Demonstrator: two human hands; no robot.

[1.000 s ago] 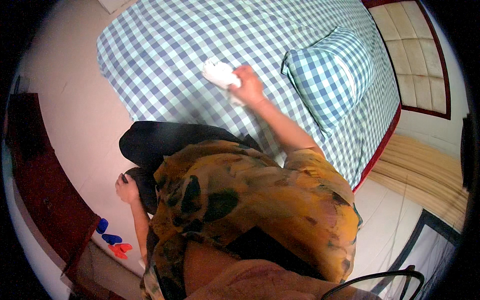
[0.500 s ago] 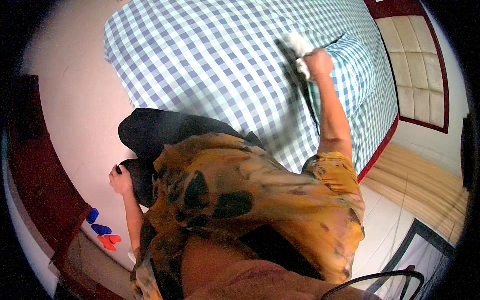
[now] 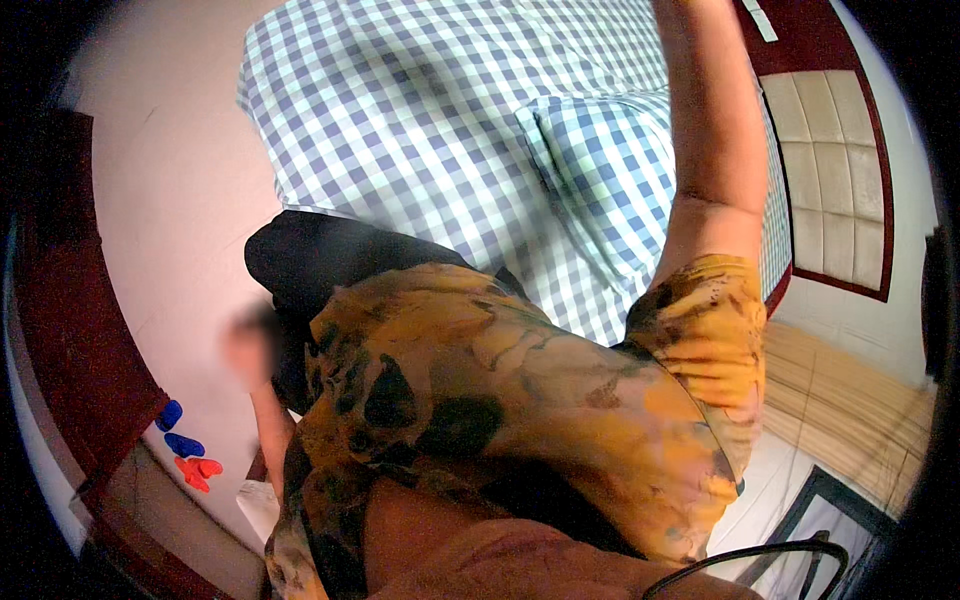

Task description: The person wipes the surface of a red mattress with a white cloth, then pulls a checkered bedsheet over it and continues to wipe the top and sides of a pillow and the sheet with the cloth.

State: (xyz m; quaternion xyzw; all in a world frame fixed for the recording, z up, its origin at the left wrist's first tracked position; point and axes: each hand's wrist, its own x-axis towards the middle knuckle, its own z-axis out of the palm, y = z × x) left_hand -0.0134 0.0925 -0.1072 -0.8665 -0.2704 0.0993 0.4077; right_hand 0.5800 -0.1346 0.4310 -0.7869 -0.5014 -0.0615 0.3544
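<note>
Blue-checked bed (image 3: 400,130) and pillow (image 3: 600,170) on pale floor (image 3: 170,220); blurred left hand (image 3: 250,350), grip unclear; right hand out of frame

We see soft, even indoor light, brightest on the checked bedsheet (image 3: 420,130). Our left hand (image 3: 250,350) is smeared by motion blur. Fisheye bending curves the headboard (image 3: 850,200), and the corners fall into black vignette.
</note>
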